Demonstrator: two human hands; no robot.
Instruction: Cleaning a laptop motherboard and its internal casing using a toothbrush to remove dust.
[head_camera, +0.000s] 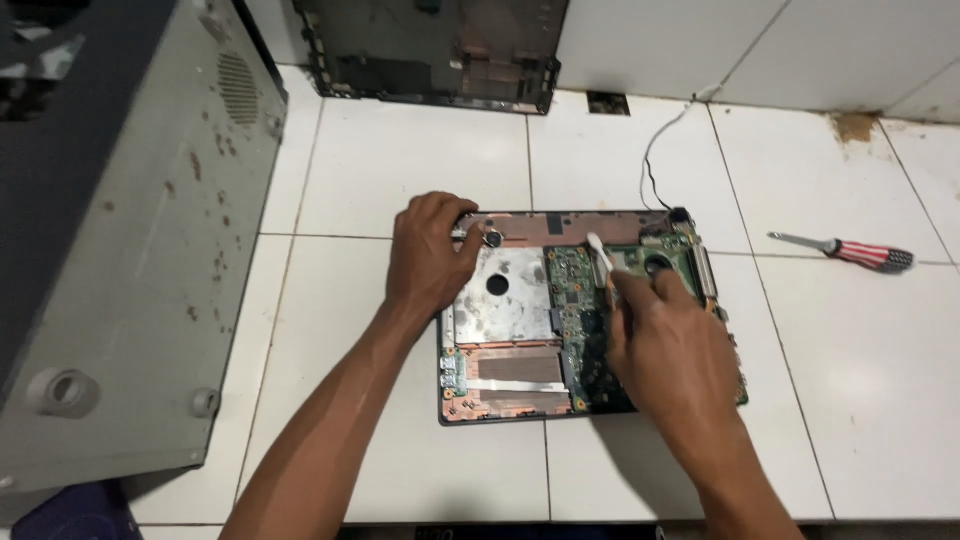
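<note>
Two hands are on an opened laptop base lying on the white tiled floor. At far left I see a grey computer case, spotted with rust. My left hand is curled over the base's top-left corner, pressing near a hinge. The silver metal plate and the green circuit board lie bare, so the cover is already off, while the board remains seated. My right hand is closed on a white-tipped brush over the board. A screwdriver lies well apart at right. The brush handle is hidden, and a dark shell is cut off above.
</note>
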